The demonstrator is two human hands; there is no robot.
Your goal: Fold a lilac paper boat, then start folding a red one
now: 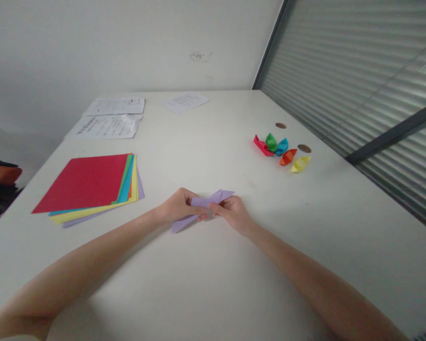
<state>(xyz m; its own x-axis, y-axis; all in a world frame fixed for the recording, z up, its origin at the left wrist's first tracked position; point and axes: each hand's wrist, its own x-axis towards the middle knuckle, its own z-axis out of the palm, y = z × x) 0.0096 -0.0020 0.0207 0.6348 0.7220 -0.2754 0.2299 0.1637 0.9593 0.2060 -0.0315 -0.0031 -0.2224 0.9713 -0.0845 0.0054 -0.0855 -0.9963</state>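
A folded lilac paper (206,202) lies in the middle of the white table (216,274), held between both hands. My left hand (179,205) pinches its left part, with a pointed flap sticking out below the fingers. My right hand (232,210) pinches its right part, where another point juts up and to the right. Both hands have their fingers closed on the paper.
A fanned stack of coloured paper sheets (92,185), red on top, lies to the left. Several small folded paper boats (281,151) sit at the right, near two brown round spots (304,148). Printed sheets (110,118) lie at the far edge. A window with blinds (358,80) runs along the right.
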